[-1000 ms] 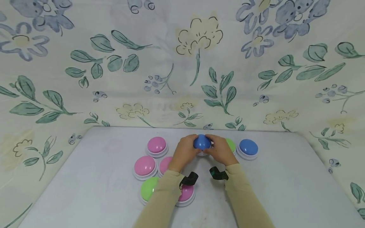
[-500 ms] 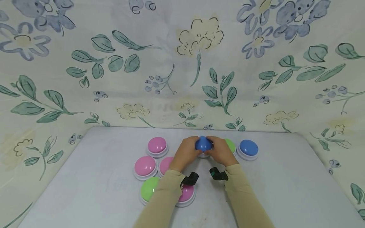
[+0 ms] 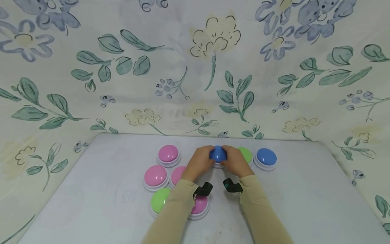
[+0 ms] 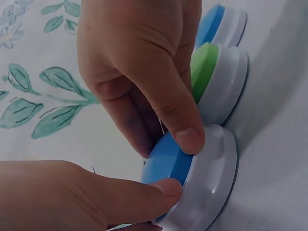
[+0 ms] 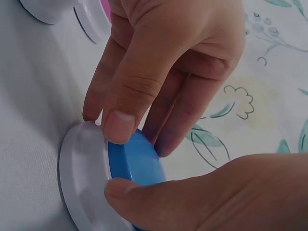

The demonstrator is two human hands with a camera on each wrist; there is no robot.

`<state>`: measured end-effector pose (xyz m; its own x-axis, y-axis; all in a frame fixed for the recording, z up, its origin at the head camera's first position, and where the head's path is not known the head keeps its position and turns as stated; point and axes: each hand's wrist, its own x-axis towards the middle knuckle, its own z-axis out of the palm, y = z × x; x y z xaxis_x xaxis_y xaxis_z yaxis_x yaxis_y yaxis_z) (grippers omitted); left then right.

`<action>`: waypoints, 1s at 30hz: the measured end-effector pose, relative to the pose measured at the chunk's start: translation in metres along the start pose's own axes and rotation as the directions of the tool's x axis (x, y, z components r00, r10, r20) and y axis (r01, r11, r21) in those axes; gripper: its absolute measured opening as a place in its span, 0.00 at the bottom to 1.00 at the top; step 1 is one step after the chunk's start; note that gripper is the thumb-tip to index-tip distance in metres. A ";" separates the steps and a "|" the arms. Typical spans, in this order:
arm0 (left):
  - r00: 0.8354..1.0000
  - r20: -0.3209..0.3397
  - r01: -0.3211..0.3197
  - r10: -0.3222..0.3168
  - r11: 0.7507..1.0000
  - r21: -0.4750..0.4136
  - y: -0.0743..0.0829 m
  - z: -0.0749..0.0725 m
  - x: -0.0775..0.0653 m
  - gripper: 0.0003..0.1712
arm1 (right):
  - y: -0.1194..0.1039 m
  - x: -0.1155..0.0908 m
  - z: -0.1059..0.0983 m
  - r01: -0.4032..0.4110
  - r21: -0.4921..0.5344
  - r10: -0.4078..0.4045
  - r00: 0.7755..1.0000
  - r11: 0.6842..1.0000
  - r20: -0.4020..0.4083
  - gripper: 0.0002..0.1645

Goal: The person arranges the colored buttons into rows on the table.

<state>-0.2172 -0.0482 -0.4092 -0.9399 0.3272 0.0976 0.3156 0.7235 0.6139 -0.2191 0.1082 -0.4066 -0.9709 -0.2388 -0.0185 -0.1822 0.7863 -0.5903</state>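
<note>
In the head view both hands grip a blue push button [image 3: 218, 155] with a domed top and white round base, near the table's back edge. My left hand [image 3: 199, 162] holds its left side and my right hand [image 3: 236, 162] its right side. The left wrist view shows both thumbs against the near edge of the blue dome, where it meets the white base [image 4: 211, 178]. Some fingers curl behind the button and are partly hidden. A green button [image 3: 245, 155] stands just right, partly behind the right hand, with another blue button [image 3: 266, 157] beyond it.
Left on the white table [image 3: 91, 189] stand pink buttons: one at the back [image 3: 168, 153], one in the middle [image 3: 155, 175], one partly covered [image 3: 177, 174]. A green button [image 3: 159, 200] and a pink button [image 3: 200, 204] lie under the left forearm. Floral cloth [image 3: 195, 84] hangs behind.
Over the last second both hands have shifted the blue button slightly right and lower in the head view, beside the green one. The other buttons stay put; the camera has tilted slightly.
</note>
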 end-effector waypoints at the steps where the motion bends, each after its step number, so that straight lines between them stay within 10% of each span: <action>1: 1.000 0.002 0.000 0.000 1.000 -0.004 -0.001 0.000 0.000 0.27 | -0.001 0.000 0.000 -0.001 -0.002 0.001 1.000 1.000 0.002 0.36; 30: 0.996 -0.057 0.066 -0.066 0.998 -0.002 -0.002 -0.035 -0.009 0.34 | -0.019 -0.003 0.008 0.116 0.090 -0.104 0.985 0.989 -0.135 0.34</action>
<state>-0.2144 -0.0741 -0.3839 -0.9646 0.2435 0.1015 0.2527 0.7421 0.6209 -0.2117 0.0897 -0.4017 -0.9588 -0.2398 0.1521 -0.2792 0.6986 -0.6588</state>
